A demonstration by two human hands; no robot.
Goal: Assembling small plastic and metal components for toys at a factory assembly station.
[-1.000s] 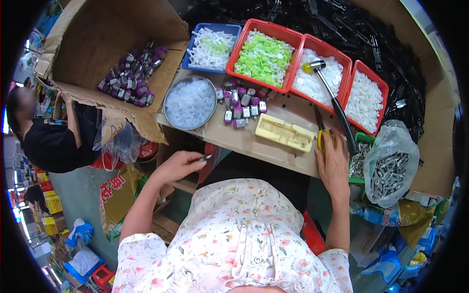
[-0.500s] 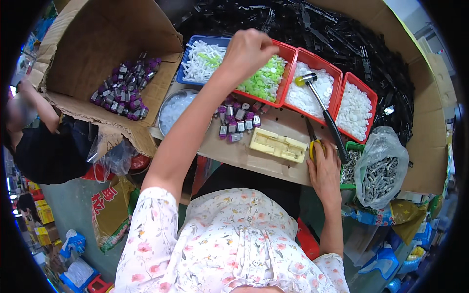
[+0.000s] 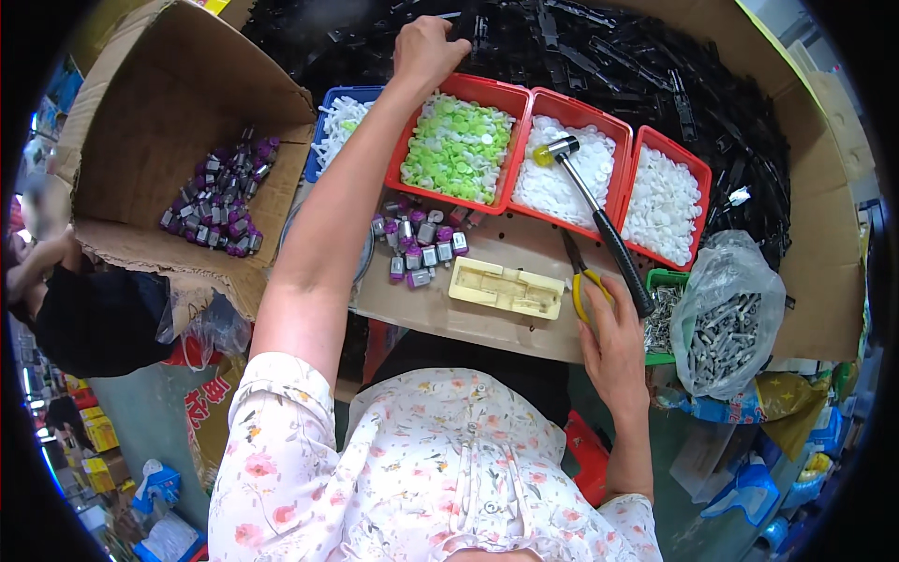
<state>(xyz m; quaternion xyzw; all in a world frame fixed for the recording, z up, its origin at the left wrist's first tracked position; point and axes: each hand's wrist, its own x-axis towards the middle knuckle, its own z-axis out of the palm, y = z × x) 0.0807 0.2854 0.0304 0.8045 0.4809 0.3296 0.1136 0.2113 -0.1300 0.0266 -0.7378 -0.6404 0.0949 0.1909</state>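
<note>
Reaching far forward, the left hand (image 3: 426, 47) is curling its fingers down onto the heap of long black plastic strips (image 3: 599, 56) piled behind the red plastic tray of green round caps (image 3: 459, 145). The fingers are bunched together on one strip at the heap's near edge, just beyond that tray's back rim; whether a strip is actually being lifted cannot be told. The arm is stretching over the tray, probably because the heap is lying at the far side of the bench.

Meanwhile the right hand (image 3: 613, 351) is resting flat, fingers loosely together, on the front edge of the brown cardboard worktop (image 3: 440, 309), right of the green-cap tray and nearer the person. Its fingertips are lying over the yellow-handled pliers (image 3: 585, 286) and beside the black grip of the small mallet (image 3: 599, 225), whose head is sitting in the neighbouring red tray of white caps (image 3: 576, 173); it seems to be keeping those tools within reach.

In front of the green-cap tray, small purple-and-silver motors (image 3: 421, 248) and a cream plastic jig block (image 3: 506, 288) are lying close at hand, well apart from the reaching hand.
</note>
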